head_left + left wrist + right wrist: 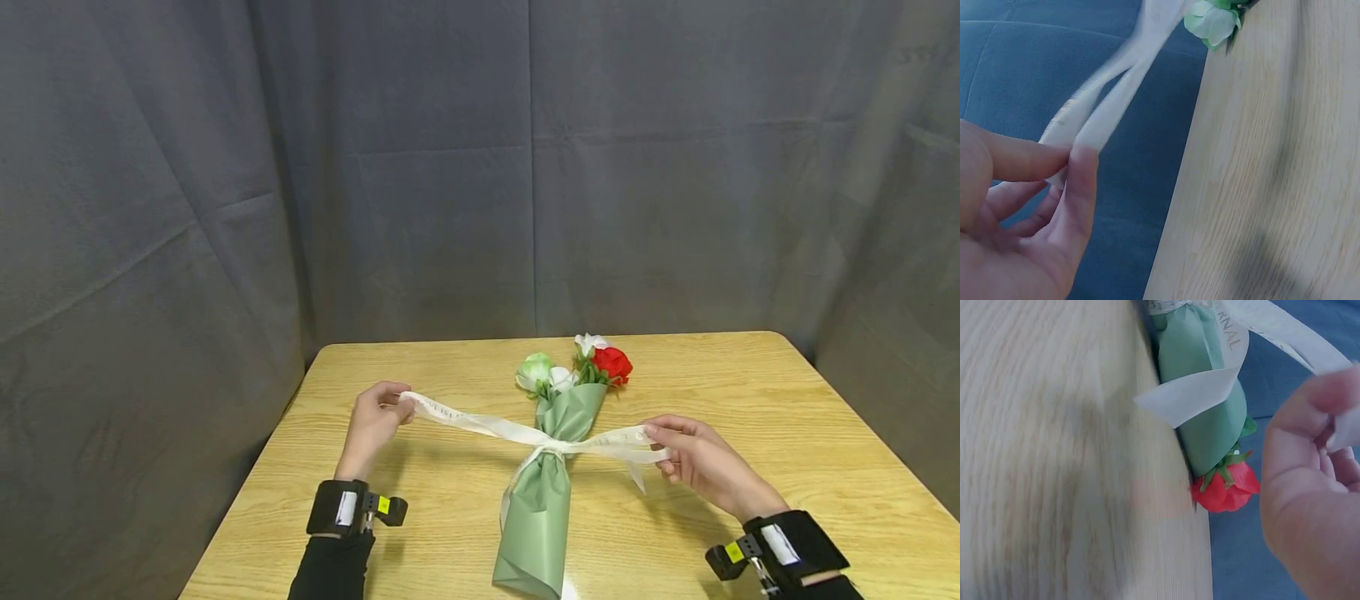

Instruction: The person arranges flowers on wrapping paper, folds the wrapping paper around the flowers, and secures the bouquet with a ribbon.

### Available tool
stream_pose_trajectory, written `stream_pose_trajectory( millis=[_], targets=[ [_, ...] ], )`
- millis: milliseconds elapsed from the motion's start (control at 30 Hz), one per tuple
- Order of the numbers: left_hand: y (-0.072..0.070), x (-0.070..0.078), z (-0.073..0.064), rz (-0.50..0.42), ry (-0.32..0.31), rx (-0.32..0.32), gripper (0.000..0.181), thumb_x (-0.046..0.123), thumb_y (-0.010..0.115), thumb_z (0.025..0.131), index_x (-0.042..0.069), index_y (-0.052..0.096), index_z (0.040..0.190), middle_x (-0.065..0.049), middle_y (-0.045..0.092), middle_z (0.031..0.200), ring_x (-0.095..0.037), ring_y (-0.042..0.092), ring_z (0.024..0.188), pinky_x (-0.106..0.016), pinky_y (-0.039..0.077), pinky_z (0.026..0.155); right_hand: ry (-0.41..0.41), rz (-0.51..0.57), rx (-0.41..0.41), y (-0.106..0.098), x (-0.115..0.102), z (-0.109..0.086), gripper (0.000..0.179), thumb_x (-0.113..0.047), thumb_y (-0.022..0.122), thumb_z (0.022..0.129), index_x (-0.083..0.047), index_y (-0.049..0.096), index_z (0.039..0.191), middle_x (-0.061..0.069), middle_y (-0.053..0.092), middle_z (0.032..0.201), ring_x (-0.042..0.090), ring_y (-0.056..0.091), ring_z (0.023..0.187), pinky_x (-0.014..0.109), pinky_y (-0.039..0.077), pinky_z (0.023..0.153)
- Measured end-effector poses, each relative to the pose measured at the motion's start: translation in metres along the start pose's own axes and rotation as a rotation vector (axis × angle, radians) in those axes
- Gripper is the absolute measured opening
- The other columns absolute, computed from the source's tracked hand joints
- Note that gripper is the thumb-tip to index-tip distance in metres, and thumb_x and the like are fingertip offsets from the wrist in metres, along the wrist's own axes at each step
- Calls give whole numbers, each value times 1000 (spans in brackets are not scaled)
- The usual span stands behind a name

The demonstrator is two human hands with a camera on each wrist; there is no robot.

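A bouquet in green wrapping paper lies on the table, its blooms toward the far edge. White printed ribbon circles its middle and stretches out to both sides. My left hand pinches the left stretch between thumb and fingertips; the left wrist view shows the ribbon doubled there. On the other side, my right hand pinches the right stretch, and a loose ribbon tail hangs beside it. At the top are a red flower, a pale green flower and white flowers.
The wooden table has rounded far corners. Grey cloth hangs behind it and along both sides. Each wrist wears a black band with a small camera, the left one and the right one.
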State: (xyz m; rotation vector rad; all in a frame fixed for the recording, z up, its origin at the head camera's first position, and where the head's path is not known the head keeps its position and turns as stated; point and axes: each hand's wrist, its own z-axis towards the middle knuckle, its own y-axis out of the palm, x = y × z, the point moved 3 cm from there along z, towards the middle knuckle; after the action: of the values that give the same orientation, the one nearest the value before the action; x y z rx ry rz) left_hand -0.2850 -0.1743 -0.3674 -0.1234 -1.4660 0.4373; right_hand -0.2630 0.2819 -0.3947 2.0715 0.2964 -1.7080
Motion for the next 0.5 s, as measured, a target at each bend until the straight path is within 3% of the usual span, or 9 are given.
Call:
stream_pose_trajectory(
  millis=[167,333,500],
  targets=[
    [2,-1,0,91,16,19,28,-3,70,91,-3,67,119,-17,61,100,-24,66,84,-32,54,71,25,-185,40,-1,4,-1,28,-21,63,103,0,62,121,-1,56,91,9,49,67,25,45,61],
    [5,0,1,204,59,2,39,-8,74,84,-2,66,123,-18,61,106,-26,60,88,-29,47,68,63,-325,-14,-2,5,-3,48,-15,71,96,9,54,134,8,61,103,14,54,77,28,48,64],
    [7,1,2,232,76,-1,35,-7,72,87,0,68,121,-20,65,107,-26,61,86,-30,45,66,81,-478,-30,2,0,-4,44,-12,75,91,4,61,130,14,61,106,19,56,83,29,49,63]
  ],
)
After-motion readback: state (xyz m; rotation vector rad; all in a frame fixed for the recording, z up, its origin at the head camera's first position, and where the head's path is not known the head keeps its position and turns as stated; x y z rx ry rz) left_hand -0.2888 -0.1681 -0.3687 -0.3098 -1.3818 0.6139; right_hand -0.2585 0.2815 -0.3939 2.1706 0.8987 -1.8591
